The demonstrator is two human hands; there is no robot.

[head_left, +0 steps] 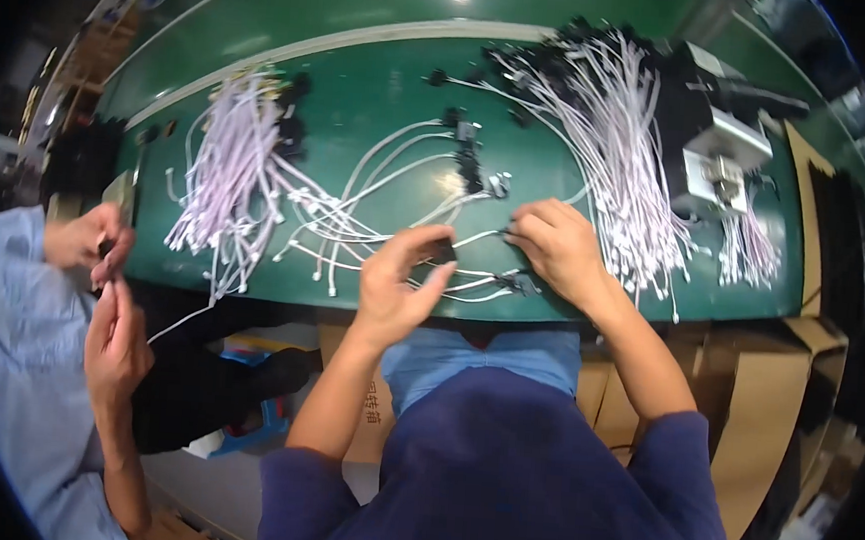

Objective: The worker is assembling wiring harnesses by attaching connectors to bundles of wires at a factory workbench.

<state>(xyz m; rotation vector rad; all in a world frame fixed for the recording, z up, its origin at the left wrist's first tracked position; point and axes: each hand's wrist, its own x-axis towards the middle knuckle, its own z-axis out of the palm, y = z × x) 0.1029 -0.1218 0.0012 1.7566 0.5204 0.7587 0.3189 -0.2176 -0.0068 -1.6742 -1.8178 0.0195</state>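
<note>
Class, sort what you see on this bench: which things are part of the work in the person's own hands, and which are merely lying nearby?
In hand:
left hand
black part in the left fingers
right hand
white cable

Lying about:
left cable bundle
right cable bundle
metal machine
cardboard box

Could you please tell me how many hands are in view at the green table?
4. The person's left hand pinches a small black part; their right hand grips a white cable. A co-worker's two hands work at the left. Others may be hidden.
</note>
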